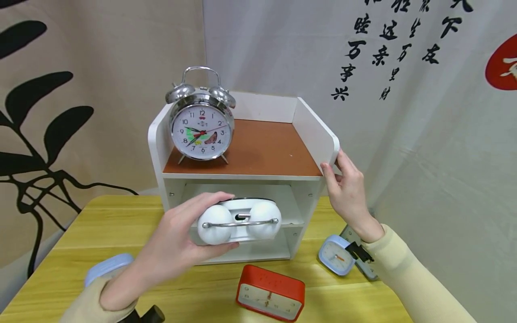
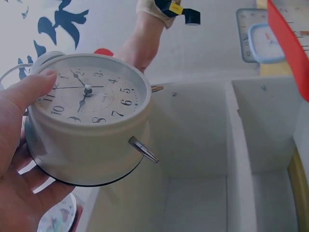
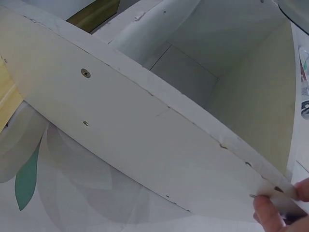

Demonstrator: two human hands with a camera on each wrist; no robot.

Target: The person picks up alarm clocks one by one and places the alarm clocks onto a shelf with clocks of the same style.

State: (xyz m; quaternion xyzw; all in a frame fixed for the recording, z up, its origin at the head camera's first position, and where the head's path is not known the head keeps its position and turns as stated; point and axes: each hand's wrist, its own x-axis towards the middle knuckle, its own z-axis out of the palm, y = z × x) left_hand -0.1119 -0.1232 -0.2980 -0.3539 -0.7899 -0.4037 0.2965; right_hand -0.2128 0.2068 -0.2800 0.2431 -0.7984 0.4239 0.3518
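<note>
My left hand (image 1: 181, 231) grips a white twin-bell alarm clock (image 1: 242, 220) from its left side, holding it in front of the small white shelf (image 1: 242, 177). In the left wrist view, the thumb presses on the rim by the dial of the white clock (image 2: 89, 145), and two short metal legs stick out from it. My right hand (image 1: 346, 188) pinches the front edge of the shelf's right side panel. The right wrist view catches its fingertips (image 3: 268, 212) on that panel's edge. A silver twin-bell alarm clock (image 1: 202, 130) stands upright on the brown top board, at the left.
On the wooden table (image 1: 202, 300) a red rectangular clock (image 1: 269, 294) lies in front of the shelf. A light blue clock (image 1: 336, 255) and a grey clock (image 1: 369, 271) are by the right forearm. Another light blue object (image 1: 109, 265) is partly hidden by the left wrist.
</note>
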